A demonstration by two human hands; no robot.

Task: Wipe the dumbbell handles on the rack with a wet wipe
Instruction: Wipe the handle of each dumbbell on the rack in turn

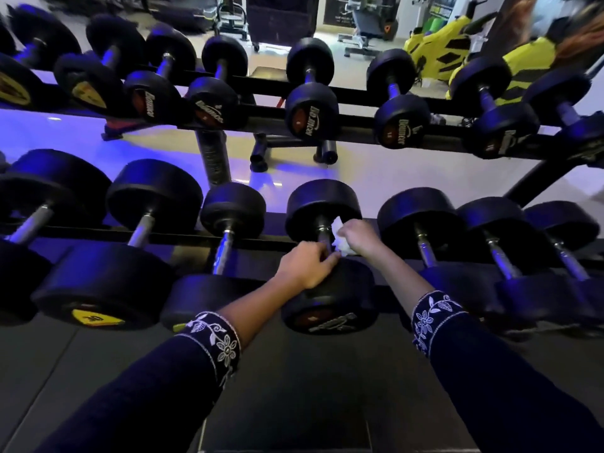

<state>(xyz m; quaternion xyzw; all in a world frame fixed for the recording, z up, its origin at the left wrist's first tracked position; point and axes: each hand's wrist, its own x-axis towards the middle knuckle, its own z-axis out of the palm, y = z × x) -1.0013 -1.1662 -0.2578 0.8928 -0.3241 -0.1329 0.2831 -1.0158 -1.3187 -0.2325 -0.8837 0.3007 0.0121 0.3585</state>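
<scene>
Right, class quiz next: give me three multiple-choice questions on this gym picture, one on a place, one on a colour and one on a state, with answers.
1. On which tier of the rack does the dumbbell being wiped sit?
A upper
B lower
C neither, it is lifted clear

2. The wipe is
A white
B yellow
C black

3. The right hand is
A hanging idle
B gripping the wipe
C pointing upward

Answers:
1 B, it rests in the nearer, lower row.
2 A, it shows white against the dark handle.
3 B, its fingers curl round the wipe at the handle.
</scene>
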